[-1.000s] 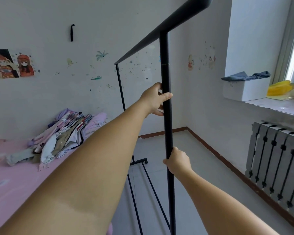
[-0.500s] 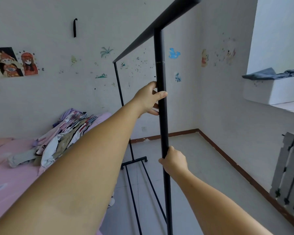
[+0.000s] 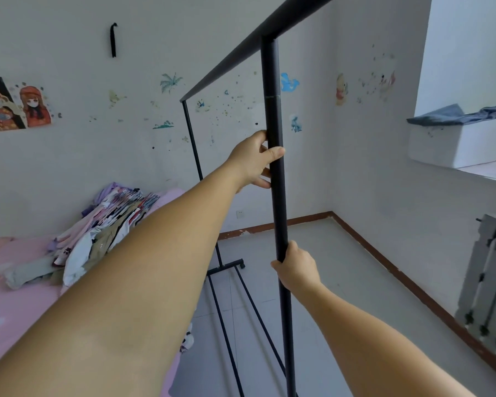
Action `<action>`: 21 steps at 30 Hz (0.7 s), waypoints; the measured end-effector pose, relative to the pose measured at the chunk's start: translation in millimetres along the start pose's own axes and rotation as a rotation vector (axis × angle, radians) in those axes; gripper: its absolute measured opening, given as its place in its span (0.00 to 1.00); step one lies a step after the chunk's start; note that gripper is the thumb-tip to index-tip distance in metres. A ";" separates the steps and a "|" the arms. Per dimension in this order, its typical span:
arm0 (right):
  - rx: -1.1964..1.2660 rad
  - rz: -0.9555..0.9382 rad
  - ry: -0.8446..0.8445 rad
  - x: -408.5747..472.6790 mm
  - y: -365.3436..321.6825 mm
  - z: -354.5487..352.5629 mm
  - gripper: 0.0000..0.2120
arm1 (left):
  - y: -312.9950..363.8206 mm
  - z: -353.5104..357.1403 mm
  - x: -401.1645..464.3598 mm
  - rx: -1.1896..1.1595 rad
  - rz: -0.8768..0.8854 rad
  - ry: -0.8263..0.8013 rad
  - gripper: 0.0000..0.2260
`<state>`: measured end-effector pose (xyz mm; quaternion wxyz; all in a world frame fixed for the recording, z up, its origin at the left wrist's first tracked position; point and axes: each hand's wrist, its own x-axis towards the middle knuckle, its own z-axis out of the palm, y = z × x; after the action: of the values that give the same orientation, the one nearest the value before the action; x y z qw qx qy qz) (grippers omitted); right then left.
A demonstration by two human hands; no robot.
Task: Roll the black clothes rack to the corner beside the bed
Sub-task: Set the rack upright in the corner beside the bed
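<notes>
The black clothes rack (image 3: 272, 81) stands upright on the grey floor, empty, its top bar running from upper right toward the far wall. My left hand (image 3: 254, 160) grips its near vertical post at mid height. My right hand (image 3: 295, 266) grips the same post lower down. The rack's far foot bar with a caster (image 3: 226, 269) rests on the floor beside the bed (image 3: 15, 296), which has a pink sheet. The room corner (image 3: 331, 212) lies beyond the rack to the right.
A heap of folded clothes (image 3: 98, 233) lies on the bed against the wall. A grey radiator (image 3: 490, 282) stands on the right under a sill holding a white box (image 3: 455, 141) with blue cloth. Open floor stretches toward the corner.
The view has swung left and the rack's far end has shifted further toward the back wall; the radiator and sill slid toward the right edge. Both hands kept their grip on the post.
</notes>
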<state>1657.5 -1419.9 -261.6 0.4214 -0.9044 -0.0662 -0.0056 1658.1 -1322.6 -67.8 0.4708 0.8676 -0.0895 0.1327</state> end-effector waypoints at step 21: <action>-0.028 0.076 0.097 -34.0 -26.2 29.6 0.13 | -10.6 -38.5 -28.0 -0.048 0.064 -0.112 0.13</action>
<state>1619.2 -1384.6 -262.9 0.4116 -0.9107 -0.0115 -0.0343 1628.9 -1283.7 -64.9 0.4813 0.8588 -0.1467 0.0966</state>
